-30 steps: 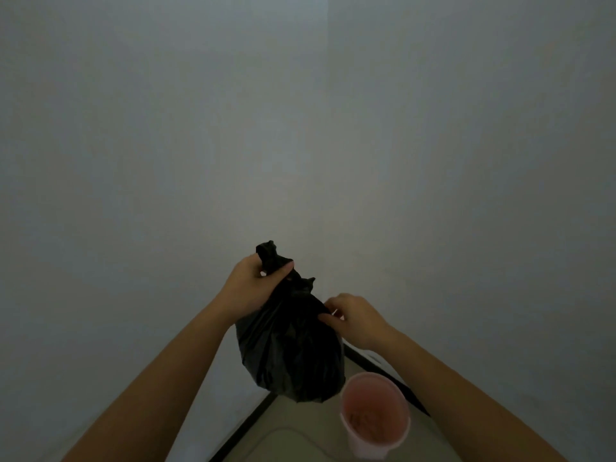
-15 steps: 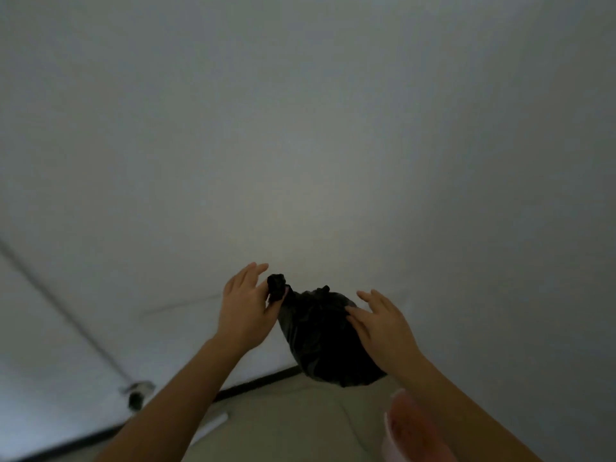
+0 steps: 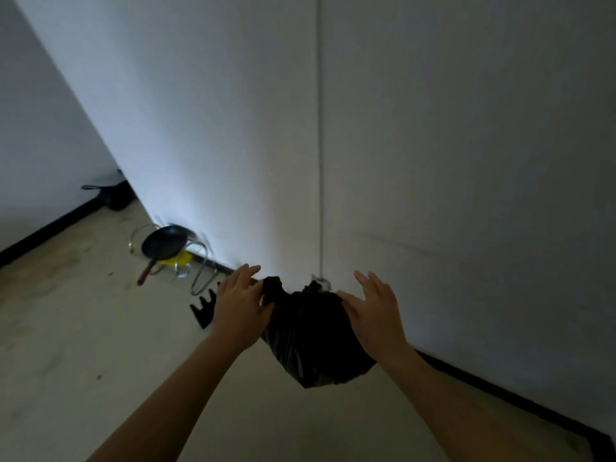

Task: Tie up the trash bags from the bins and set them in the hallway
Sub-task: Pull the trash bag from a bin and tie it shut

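A small black trash bag [image 3: 313,341] hangs in the air in front of me, above the floor and close to the white wall. Its gathered neck sticks up at the top left. My left hand [image 3: 238,310] pinches that neck between thumb and palm, with the fingers stretched out. My right hand [image 3: 373,315] rests against the bag's right side, thumb touching the plastic and fingers spread apart. The bag's bottom is full and rounded.
A black frying pan [image 3: 163,246] with a red handle lies on a wire rack with something yellow by the wall at left. A dark bag [image 3: 115,195] sits in the far corner. A black jagged item [image 3: 205,306] lies behind my left wrist. A black baseboard [image 3: 500,393] runs along the wall.
The view has swung left, so the pink bin is out of sight and the pan and corner appear. My right hand went from pinching the bag to lying spread against it.
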`<act>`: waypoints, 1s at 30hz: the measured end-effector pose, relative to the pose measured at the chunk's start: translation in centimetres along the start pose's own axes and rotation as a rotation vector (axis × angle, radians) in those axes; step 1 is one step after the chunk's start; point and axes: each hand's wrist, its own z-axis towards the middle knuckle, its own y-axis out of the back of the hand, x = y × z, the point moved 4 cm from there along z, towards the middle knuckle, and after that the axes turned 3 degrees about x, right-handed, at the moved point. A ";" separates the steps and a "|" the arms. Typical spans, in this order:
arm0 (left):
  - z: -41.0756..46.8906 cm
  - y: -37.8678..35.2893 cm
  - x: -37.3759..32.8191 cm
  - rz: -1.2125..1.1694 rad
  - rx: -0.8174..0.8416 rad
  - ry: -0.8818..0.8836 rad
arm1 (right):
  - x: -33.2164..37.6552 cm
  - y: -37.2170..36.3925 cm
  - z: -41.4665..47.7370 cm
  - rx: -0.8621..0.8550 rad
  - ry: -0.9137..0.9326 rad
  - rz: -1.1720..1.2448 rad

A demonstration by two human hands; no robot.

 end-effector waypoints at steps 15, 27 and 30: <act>-7.5 13.2 43.0 0.211 -0.140 0.487 | 42.3 -18.1 21.4 0.125 0.556 0.037; 2.8 13.3 74.0 0.251 0.096 0.633 | 62.8 -41.0 42.0 0.177 0.671 0.124; 6.9 16.0 81.4 0.250 0.082 0.665 | 69.0 -43.4 48.4 0.212 0.671 0.152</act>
